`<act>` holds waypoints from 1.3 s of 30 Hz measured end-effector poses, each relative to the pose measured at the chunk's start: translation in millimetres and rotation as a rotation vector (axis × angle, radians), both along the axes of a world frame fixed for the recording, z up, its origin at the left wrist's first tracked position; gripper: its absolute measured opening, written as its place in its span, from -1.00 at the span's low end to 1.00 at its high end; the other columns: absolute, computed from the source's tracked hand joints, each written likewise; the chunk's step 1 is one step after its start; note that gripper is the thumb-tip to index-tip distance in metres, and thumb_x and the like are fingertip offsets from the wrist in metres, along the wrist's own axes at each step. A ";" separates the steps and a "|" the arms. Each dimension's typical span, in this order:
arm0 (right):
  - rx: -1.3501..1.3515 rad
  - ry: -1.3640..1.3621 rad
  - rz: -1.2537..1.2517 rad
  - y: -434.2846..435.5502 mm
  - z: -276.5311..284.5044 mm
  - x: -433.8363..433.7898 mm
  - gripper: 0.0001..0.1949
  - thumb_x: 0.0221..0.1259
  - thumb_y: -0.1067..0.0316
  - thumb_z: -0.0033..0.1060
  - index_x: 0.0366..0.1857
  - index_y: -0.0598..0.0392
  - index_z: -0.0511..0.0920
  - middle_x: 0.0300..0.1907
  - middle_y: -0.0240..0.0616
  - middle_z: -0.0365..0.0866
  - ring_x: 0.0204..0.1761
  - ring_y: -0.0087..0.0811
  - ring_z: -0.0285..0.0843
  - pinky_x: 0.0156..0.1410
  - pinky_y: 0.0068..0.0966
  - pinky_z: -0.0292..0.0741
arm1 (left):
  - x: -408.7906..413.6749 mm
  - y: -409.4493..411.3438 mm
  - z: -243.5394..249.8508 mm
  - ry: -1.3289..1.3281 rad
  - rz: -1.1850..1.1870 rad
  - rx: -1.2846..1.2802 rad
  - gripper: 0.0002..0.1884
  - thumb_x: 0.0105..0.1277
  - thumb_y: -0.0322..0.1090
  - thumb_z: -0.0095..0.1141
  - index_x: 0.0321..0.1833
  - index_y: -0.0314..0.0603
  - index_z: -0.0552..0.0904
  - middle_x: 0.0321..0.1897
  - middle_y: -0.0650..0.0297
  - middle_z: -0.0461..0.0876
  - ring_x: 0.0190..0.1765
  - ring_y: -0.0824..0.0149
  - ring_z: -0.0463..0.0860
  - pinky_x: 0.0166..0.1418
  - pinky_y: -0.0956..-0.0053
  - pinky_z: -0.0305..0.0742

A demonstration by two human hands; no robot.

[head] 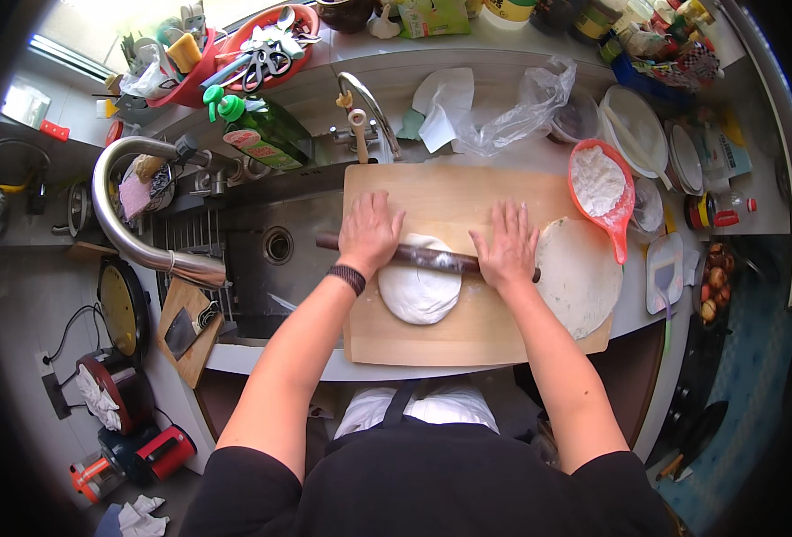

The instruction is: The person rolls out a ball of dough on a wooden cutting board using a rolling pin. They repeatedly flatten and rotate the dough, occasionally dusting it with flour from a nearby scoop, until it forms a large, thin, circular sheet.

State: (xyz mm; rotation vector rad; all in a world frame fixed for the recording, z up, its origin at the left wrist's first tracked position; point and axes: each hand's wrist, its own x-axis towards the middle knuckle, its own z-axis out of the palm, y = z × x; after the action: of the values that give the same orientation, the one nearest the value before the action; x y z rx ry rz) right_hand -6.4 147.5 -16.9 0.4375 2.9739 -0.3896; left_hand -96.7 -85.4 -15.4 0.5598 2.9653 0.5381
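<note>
A dark wooden rolling pin point(429, 258), dusted with flour, lies across a round lump of white dough point(423, 295) on a wooden board point(429, 346). My left hand point(371, 231) holds the pin under its palm near the left end, fingers stretched forward. Toward the other end, my right hand point(509, 248) holds it the same way, with the fingers spread. The pin presses on the upper part of the dough. Right of my right hand lies a wide, flat round sheet of dough point(580, 282), partly over the board's edge.
A red plastic scoop of flour point(597, 181) rests at the board's upper right. The steel sink point(248, 288) is at left, under a curved faucet point(104, 201). A green pump bottle point(268, 137) stands behind it. A transparent plastic bag point(517, 121) lies beyond the board.
</note>
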 end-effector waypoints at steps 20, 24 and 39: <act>0.007 0.304 0.483 -10.2 22.0 129.0 -0.58 -0.25 0.08 0.61 -0.34 -0.04 0.55 -0.36 -0.31 0.47 -0.19 -0.24 0.51 0.35 -0.04 0.28 | 69.6 -24.1 8.4 -0.095 0.084 0.149 -0.45 0.27 -0.02 0.30 0.09 -0.36 0.50 0.06 -0.13 0.52 0.19 -0.12 0.51 0.22 0.12 0.47; -0.042 0.311 0.463 -7.6 30.4 125.1 -0.58 -0.22 0.04 0.60 -0.35 -0.02 0.55 -0.36 -0.28 0.48 -0.19 -0.21 0.50 0.34 -0.04 0.29 | 49.8 -20.0 2.5 -0.449 0.090 0.145 -0.53 0.21 -0.15 0.36 -0.02 -0.40 0.55 -0.07 -0.15 0.62 0.06 -0.14 0.60 0.15 0.14 0.52; 0.084 0.091 0.107 -16.9 -1.9 36.3 -0.13 0.27 -0.36 0.02 0.51 0.07 0.17 0.55 -0.19 0.11 0.60 -0.05 -0.11 0.56 0.20 -0.09 | 61.1 -33.7 -8.5 0.170 0.110 -0.037 -0.41 0.34 -0.13 0.09 0.42 -0.11 0.38 0.39 0.07 0.36 0.41 -0.01 0.32 0.40 0.09 0.27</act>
State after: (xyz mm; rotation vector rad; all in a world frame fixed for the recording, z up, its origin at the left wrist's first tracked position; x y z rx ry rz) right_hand 29.9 130.6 -18.8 0.2738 3.0944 -0.2828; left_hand -35.6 -119.2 -23.9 0.4633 3.1748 0.4645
